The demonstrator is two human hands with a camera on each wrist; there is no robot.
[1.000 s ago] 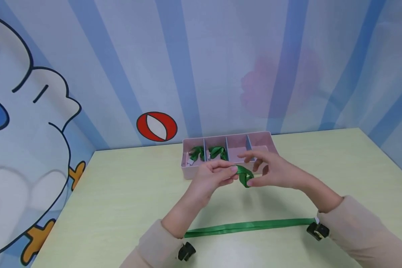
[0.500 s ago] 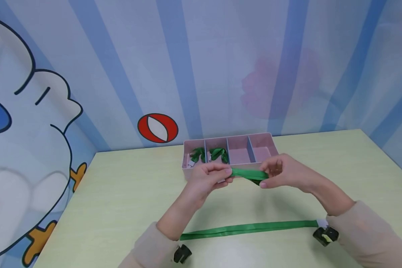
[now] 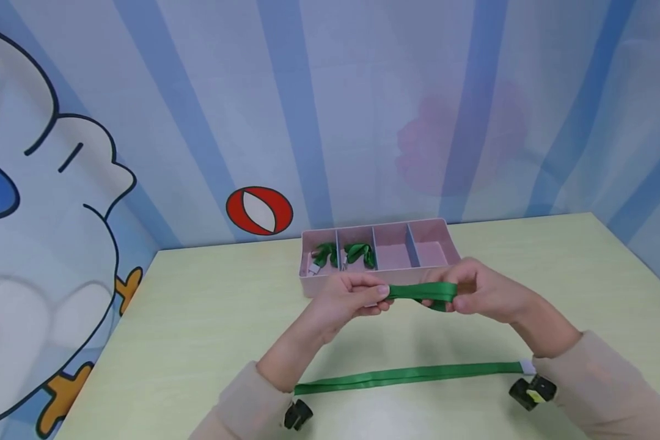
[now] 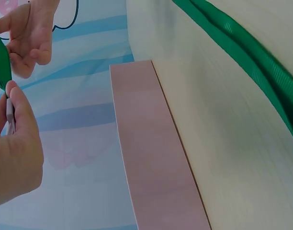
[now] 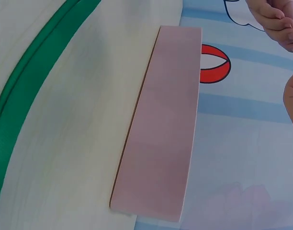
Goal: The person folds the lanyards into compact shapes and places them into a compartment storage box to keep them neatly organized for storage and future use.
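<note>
A folded green ribbon (image 3: 422, 291) is stretched level between both hands above the table, in front of the pink box. My left hand (image 3: 341, 304) pinches one end between thumb and fingers; the left wrist view shows a small pale flat piece (image 4: 11, 114) in that pinch. My right hand (image 3: 492, 293) holds the looped other end, its thumb in front and fingertips showing behind the loop. In the right wrist view both hands are cut off at the right edge. A second green ribbon (image 3: 412, 374), long and doubled, lies across the table nearer the body, with a white end piece (image 3: 527, 367).
The pink divided box (image 3: 330, 284) stands at the back of the pale table (image 3: 225, 318), near the wall. Bundled green ribbons (image 3: 359, 253) lie in its two left compartments; the two right ones show bare floors. Black wrist cameras (image 3: 298, 415) hang below the sleeves.
The right hand has moved right, drawing the ribbon from a small loose loop into a longer, straighter fold. Its fingers have closed in at the loop. The left hand keeps its pinch.
</note>
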